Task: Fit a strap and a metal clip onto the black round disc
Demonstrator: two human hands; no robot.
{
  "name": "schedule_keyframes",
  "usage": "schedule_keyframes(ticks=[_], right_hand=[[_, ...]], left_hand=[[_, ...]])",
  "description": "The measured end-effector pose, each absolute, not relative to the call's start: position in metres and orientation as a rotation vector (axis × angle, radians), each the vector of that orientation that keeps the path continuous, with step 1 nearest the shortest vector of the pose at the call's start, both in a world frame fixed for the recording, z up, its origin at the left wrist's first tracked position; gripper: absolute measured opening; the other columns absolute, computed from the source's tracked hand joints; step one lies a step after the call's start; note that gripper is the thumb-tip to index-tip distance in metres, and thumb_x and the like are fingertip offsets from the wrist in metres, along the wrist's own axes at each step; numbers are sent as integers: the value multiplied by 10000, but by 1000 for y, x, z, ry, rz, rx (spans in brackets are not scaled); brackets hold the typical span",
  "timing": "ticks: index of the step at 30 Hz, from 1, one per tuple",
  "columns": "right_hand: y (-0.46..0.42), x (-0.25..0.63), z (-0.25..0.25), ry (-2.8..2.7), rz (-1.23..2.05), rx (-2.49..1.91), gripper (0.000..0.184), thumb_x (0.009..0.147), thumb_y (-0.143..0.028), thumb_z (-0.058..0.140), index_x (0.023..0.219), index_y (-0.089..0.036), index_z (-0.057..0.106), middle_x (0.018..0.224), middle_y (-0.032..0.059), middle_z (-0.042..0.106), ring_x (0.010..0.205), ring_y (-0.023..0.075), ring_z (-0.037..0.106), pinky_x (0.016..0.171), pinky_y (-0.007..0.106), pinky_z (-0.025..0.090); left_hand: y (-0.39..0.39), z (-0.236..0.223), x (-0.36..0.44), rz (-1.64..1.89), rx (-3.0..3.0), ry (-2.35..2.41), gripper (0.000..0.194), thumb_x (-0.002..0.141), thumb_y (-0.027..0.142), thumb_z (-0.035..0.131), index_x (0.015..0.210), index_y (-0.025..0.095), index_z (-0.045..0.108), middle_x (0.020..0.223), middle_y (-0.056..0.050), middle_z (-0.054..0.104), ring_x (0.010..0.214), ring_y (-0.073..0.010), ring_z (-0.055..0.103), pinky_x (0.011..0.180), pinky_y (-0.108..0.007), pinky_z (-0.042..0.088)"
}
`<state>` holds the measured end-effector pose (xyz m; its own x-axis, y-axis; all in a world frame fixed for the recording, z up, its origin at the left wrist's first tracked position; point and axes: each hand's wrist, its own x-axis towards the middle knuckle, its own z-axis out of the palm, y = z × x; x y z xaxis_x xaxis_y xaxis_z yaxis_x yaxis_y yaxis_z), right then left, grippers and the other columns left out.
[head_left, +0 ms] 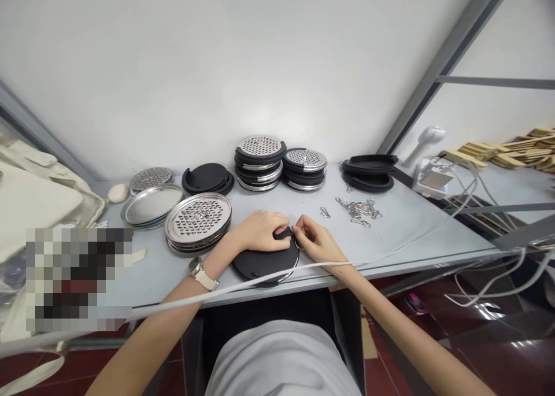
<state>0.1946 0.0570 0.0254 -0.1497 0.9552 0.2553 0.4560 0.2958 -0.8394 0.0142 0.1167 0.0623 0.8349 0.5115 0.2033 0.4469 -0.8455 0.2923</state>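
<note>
A round black disc [260,264] with a shiny metal rim lies at the table's front edge. My left hand [265,232] rests over its far side, fingers closed around the edge near a small black tab. At the disc's right edge, my right hand [318,241] is pinched with its fingertips by that tab. A bit of shiny metal shows there, but what the fingers hold is too small to name. Beyond my right hand lie a single metal snap hook [325,212] and a loose pile of metal snap hooks [361,210].
Perforated metal grater discs [198,218] are stacked at left, near plain metal lids [152,204]. Behind stand black holders [208,179], mixed stacks [260,165] and more black holders [369,172]. A white cable [368,262] crosses in front; a metal frame post [437,66] rises at right.
</note>
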Motion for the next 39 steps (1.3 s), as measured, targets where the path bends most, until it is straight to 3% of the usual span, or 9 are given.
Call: schedule_keyframes(ticks=[9,23,39], right_hand=[[55,192,26,-1827,566,-1413,261,893,-331,411,660,-213,395,530,-49,374,482,105,354,488,236,271],[55,191,26,-1890,536,-1457,304,897,-328,398,622,-204,361,515,-54,363,481,94,344,495,222,251],[55,193,26,-1996,434,-1516,264,924,-304,337,683,-215,400,581,-14,488,523,129,462,542,235,289]], left_hand=[[118,61,14,420,2786,700,257,773,345,546,644,193,385,634,34,503,577,-120,417,551,-262,258],[117,62,14,417,2824,703,244,778,320,544,648,193,382,634,32,506,584,-122,431,561,-261,272],[114,63,15,408,2861,705,208,780,317,543,656,188,436,628,29,510,571,-120,430,552,-262,276]])
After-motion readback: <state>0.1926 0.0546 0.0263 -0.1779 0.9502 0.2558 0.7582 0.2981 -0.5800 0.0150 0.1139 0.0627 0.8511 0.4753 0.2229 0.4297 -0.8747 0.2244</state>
